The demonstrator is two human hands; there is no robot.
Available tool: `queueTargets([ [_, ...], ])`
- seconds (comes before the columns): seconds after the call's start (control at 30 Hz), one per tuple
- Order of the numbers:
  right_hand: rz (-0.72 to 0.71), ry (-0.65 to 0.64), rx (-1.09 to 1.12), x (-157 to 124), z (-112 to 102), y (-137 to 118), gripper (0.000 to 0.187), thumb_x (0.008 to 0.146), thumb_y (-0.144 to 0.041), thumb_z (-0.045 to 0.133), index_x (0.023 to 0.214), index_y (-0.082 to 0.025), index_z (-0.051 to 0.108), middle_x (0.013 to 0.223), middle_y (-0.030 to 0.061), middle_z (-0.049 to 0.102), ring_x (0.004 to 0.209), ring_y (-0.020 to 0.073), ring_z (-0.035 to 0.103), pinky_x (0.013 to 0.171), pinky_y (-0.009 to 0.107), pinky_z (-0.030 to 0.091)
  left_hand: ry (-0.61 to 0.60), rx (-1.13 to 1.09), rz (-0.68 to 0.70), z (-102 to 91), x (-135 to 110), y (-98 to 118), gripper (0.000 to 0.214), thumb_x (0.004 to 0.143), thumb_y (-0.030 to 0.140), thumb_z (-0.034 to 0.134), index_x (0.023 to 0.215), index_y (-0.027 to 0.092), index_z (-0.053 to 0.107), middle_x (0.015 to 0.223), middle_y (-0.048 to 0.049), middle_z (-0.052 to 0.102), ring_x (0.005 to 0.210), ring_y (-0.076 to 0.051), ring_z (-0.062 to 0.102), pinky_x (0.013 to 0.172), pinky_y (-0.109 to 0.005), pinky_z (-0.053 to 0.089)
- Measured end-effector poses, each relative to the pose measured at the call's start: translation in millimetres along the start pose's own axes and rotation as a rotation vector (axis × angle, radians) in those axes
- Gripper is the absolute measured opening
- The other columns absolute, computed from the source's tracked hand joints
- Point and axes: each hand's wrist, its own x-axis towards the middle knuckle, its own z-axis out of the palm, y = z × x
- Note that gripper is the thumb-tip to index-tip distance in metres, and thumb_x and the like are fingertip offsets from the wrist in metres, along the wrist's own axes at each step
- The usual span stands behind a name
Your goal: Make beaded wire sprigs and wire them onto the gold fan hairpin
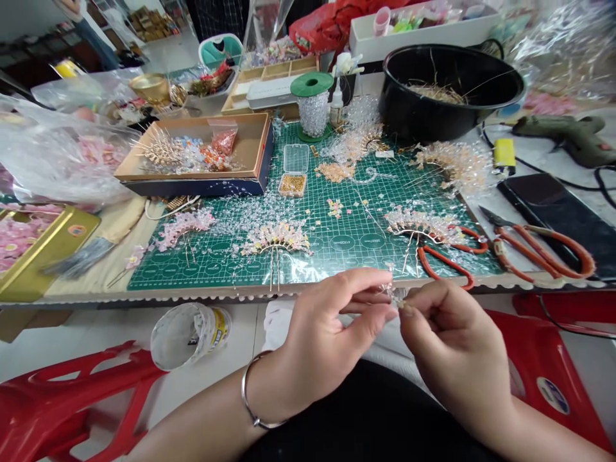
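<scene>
My left hand [332,333] and my right hand [452,346] meet below the table's front edge, over my lap. Both pinch a small clear beaded wire piece [397,294] between thumb and fingertips. A metal bangle [253,401] circles my left wrist. Just beyond the hands lies a green cutting mat [346,240] with several beaded hair combs on it, one pink and white comb [275,239] near the front, another [421,223] to the right.
Orange-handled pliers [445,260] and cutters [539,247] lie at the mat's right. A black phone [553,208], a glue gun [572,135], a black bowl [447,83], a bead box [202,154], a wire spool [312,106] stand behind. Red stools [62,391] flank me.
</scene>
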Motion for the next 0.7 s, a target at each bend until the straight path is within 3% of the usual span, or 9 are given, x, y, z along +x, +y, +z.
queueTargets([
  [0.33,0.017,-0.144,0.175,0,-9,-10,0.017,0.087,-0.029,0.064,0.071,-0.024,0.064,0.058,0.0004,0.067,0.050,0.0158,0.063,0.045,0.024,0.050,-0.144,0.070,0.106,-9.7,4,3,0.028,0.084,0.011,0.078,0.109,0.024,0.077,0.109,-0.0066,0.079,0.088,-0.018,0.077,0.084,-0.029,0.061],
  [0.5,0.000,-0.245,0.185,-4,-18,-6,0.021,0.091,-0.034,0.065,0.072,-0.024,0.068,0.060,0.0013,0.068,0.052,0.0153,0.063,0.045,0.022,0.048,-0.187,0.088,0.145,-13.8,5,4,0.030,0.080,0.012,0.082,0.107,0.025,0.078,0.105,-0.0057,0.079,0.087,-0.018,0.077,0.080,-0.028,0.061],
  [0.6,0.060,-0.297,0.186,-9,-24,1,0.025,0.093,-0.039,0.064,0.073,-0.024,0.069,0.060,0.0011,0.065,0.051,0.0145,0.059,0.044,0.022,0.047,-0.220,0.137,0.170,-17.0,6,4,0.032,0.081,0.012,0.081,0.109,0.027,0.077,0.104,-0.0046,0.079,0.083,-0.017,0.076,0.078,-0.027,0.060],
  [0.7,0.088,-0.375,0.195,-12,-29,5,0.025,0.095,-0.041,0.064,0.077,-0.024,0.068,0.061,0.0007,0.064,0.054,0.0148,0.058,0.048,0.023,0.049,-0.257,0.214,0.205,-19.6,5,3,0.031,0.085,0.012,0.078,0.112,0.027,0.075,0.097,-0.0033,0.079,0.080,-0.016,0.075,0.084,-0.030,0.058],
])
